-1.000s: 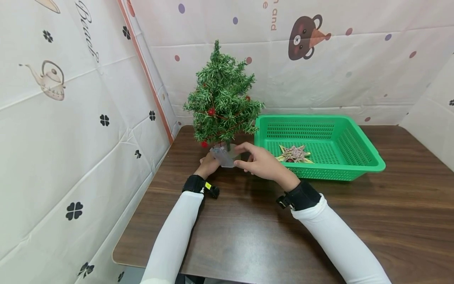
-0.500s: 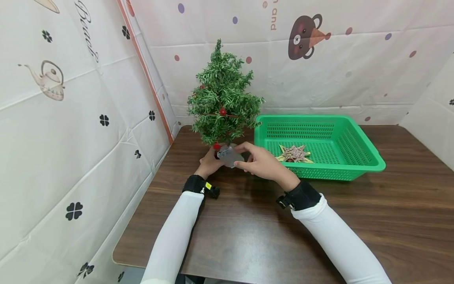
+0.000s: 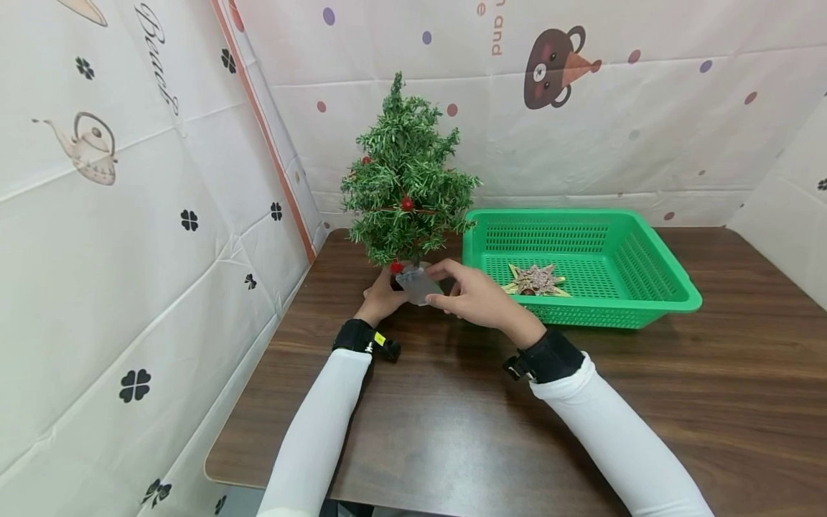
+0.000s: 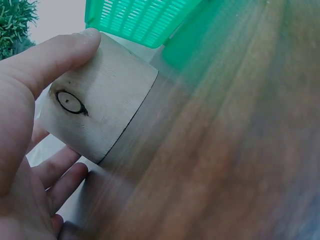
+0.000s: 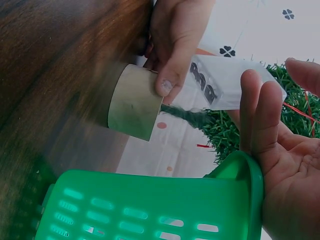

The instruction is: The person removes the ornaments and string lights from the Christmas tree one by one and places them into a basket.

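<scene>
"Okay, where's the mini Christmas tree [image 3: 410, 158] sitting?"

"Near the worktop [image 3: 439, 431]'s rear left corner, well back from the front edge. Left hand [image 3: 381, 298] has its wooden base [image 4: 110, 95] gripped, thumb on one side, fingers on the other."

"And the right hand [image 3: 481, 298]?"

"Thumb and fingers spread by the clear plastic case [image 3: 418, 284], can't tell if touching. Kinda tight there, the green basket [image 3: 620, 305]'s left edge is just beside the branches."

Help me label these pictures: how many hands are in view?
2: the left hand gripping the pale base of the tree, and the right hand at the clear plastic box. No others show.
</scene>
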The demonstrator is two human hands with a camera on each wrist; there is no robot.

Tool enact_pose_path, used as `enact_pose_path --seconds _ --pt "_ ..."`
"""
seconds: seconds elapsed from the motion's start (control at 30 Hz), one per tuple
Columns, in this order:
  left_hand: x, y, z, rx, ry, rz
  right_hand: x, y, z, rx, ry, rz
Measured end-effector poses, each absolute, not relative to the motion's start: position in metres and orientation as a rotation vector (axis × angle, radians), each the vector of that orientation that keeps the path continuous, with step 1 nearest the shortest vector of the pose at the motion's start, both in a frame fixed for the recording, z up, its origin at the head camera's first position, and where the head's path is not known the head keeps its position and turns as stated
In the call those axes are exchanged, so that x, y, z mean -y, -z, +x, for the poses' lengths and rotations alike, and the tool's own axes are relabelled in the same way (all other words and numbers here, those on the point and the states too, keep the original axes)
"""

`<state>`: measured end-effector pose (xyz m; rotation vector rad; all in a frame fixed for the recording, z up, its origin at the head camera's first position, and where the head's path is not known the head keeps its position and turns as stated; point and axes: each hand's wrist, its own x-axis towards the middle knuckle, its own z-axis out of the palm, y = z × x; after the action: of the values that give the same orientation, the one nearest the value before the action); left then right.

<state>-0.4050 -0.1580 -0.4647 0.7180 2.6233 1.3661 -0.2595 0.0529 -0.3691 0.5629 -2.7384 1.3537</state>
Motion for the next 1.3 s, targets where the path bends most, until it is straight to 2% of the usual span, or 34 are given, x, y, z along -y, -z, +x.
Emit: enact_pose_path --seconds 1.3 --pt "0.1603 0.4613 -0.3973 -2.573 -1.364 0.66 -0.0522 0.368 -0.2585 2.775 -1.282 0.535"
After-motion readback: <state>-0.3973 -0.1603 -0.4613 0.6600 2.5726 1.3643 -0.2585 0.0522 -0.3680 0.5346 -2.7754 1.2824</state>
